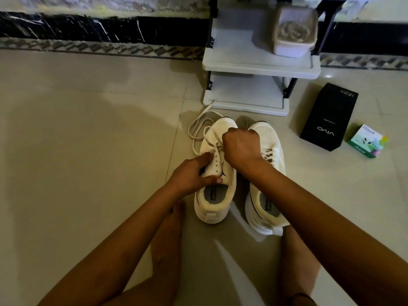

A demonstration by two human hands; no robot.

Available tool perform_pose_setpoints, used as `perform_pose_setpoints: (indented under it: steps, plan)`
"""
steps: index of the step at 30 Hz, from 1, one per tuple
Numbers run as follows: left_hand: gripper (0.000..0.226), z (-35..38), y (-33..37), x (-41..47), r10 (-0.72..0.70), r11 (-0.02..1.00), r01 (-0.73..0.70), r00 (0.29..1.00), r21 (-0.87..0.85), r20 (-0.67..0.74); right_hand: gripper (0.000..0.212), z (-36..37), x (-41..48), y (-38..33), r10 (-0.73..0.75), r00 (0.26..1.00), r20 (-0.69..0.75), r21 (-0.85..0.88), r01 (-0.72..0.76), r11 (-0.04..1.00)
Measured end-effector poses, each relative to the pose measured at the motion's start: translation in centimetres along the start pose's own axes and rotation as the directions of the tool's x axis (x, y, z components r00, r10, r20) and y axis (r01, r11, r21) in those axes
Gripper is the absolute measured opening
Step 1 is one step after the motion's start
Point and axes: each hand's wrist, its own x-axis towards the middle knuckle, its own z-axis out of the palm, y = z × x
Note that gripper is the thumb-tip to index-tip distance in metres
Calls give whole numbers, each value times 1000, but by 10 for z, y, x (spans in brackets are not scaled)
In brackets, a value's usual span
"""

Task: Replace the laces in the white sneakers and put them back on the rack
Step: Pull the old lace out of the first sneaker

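The loose lace (194, 145) trails on the floor tiles off the toe of the left sneaker (223, 127), looping back toward its eyelets. It is limp and light, so we would take it close to the tip, where it is stiffest for threading. Our left hand (192, 173) pinches the eyelet flap of that shoe, thumb at the collar and fingers along the outer side. The knit upper looks soft and will buckle unless it is braced like this. Our right hand (241, 146) is curled into a fist over the tongue. Lace strands run into it, so it probably grips the lace, though the fingertips and the lace tip are hidden underneath. The right sneaker (267, 133) stands just beside the left one, already laced as far as we can see, its middle covered by our right forearm. Both shoes sit on the floor in front of the rack (260, 67), whose top is cut off. A blurred container (293, 32) sits on its shelf, contents unclear. To the right lie a black box (329, 120) and a small green box (367, 141).
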Motion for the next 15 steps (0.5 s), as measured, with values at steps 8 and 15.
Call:
perform_pose_setpoints:
  steps: [8,15]
  plan:
    - [75,-1,1,-1,15,1000,-15,1000,13,0,17,-35,3,7,101,994,-30,828,-32,560]
    - [79,3,-3,2,-13,1000,13,1000,6,4,40,6,-7,6,125,960,250,297,-199,934]
